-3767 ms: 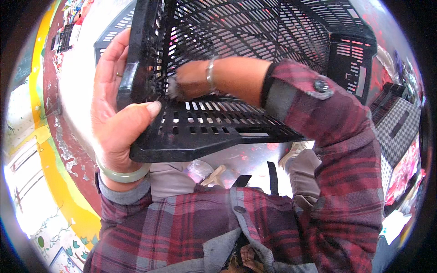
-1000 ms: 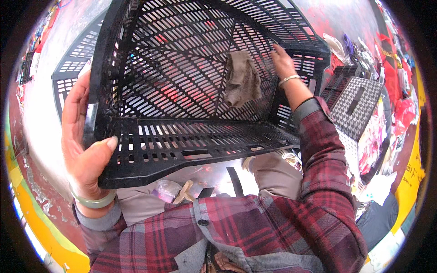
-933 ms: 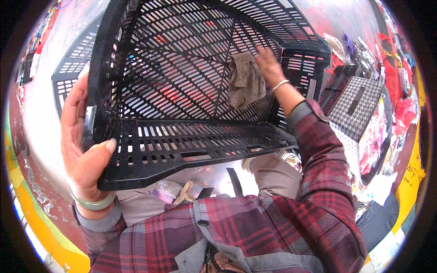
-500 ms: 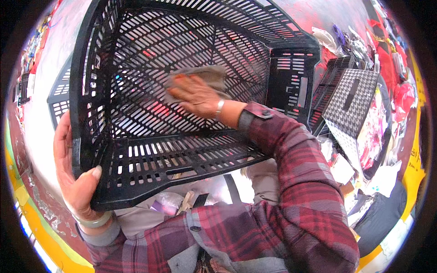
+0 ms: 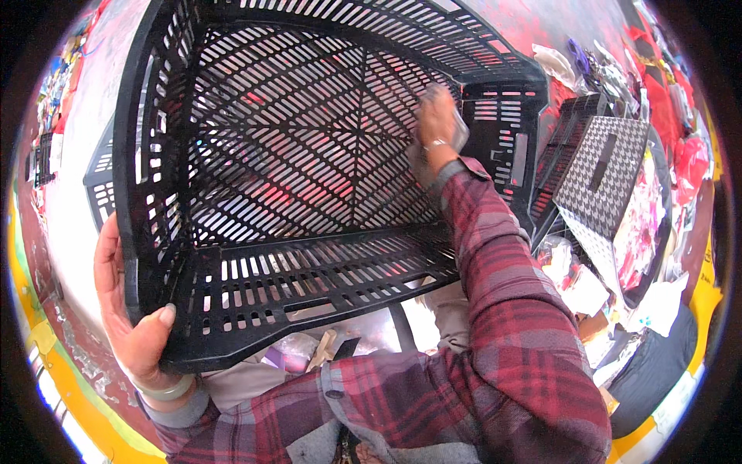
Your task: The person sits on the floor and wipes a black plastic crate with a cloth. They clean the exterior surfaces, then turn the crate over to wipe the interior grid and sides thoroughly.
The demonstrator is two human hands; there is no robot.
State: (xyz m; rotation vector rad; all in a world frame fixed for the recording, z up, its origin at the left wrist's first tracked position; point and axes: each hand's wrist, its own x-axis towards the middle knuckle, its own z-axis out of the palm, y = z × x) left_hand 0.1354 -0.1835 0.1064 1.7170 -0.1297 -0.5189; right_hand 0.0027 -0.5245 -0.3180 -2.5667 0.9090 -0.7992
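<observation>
A large black slatted plastic crate (image 5: 274,139) is tilted with its open side toward me. My left hand (image 5: 133,309) grips its near left corner, thumb over the rim and fingers round the outside. Inside the crate, my right hand (image 5: 438,122) is at the right end of the slatted bottom, smeared by motion. Under its palm is a grey-brown cloth (image 5: 418,164), pressed against the slats and mostly covered by the hand.
A houndstooth-patterned box (image 5: 607,158) stands to the right, beside another black crate (image 5: 563,143). Red and white scraps (image 5: 638,232) lie heaped around it. Part of a grey-black crate (image 5: 100,189) shows behind my left hand.
My right hand has swept the cloth from the middle of the crate's bottom to its right end. My left hand keeps its hold on the corner.
</observation>
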